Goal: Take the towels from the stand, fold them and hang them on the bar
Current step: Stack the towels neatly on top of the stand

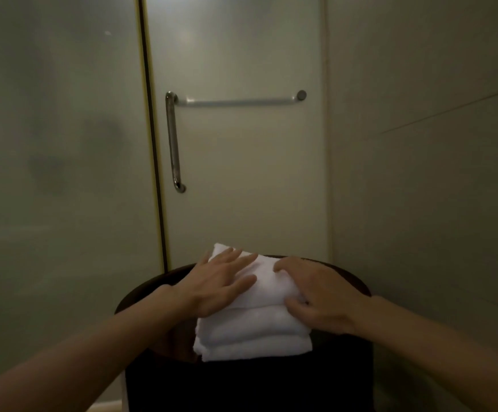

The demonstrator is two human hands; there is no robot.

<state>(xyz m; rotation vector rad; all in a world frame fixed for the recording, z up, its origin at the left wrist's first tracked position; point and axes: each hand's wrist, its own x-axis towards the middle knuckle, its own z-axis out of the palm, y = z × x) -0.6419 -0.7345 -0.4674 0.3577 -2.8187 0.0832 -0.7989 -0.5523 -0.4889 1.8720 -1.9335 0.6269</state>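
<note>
Flat left grip [221,282], fingers straight, spread, presses top towel [268,282]. Curled right grip [319,295] pinches that towel's 3 o'clock end, thumb beneath. White towel stack [253,334] sits on dark stand [149,285], 6 o'clock from bar [239,101].

I'm seeing a dim, greenish room; the white towels [253,331] are glowing brightest, soft glare is sitting on the door [242,159], and the edges are bending and blurring.

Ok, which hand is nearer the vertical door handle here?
Left. The left hand lies flat on the top towel, below and just right of the vertical handle; the right hand grips the towel's right side, farther off.
</note>
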